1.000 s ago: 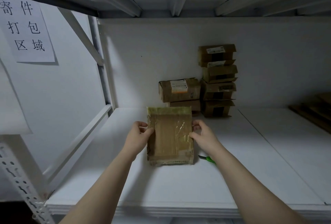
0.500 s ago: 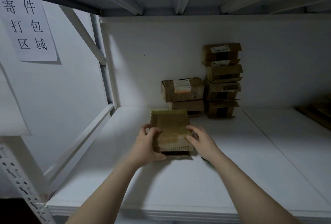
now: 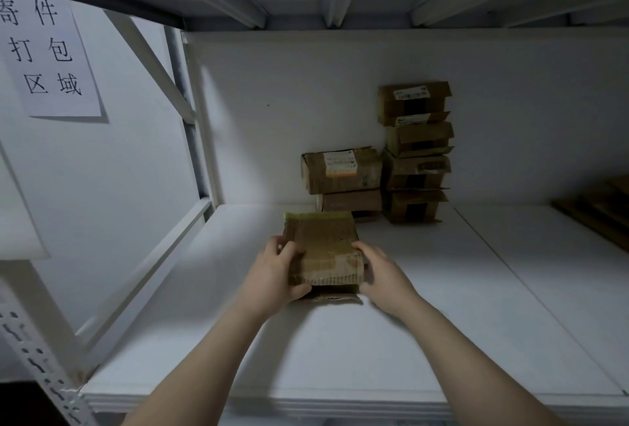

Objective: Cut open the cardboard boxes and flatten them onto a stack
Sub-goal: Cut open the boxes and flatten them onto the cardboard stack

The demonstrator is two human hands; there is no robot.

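Gripping the cardboard box [image 3: 323, 245] from both sides, you have it in the middle of the white shelf [image 3: 340, 350], its near edge lifted a little above a loose flap [image 3: 337, 298] that lies flat beneath. Your left hand [image 3: 274, 272] curls round the left edge, thumb hooked at the near corner. Your right hand [image 3: 383, 272] clasps the right edge, thumb up on the top face. Far behind, against the back wall [image 3: 306, 92], a two-box stack [image 3: 343, 180] stands just beside a taller four-box stack [image 3: 417, 153]. Flat cardboard [image 3: 602, 214] lies at the far right, and a paper sign [image 3: 51, 58] hangs on the left.
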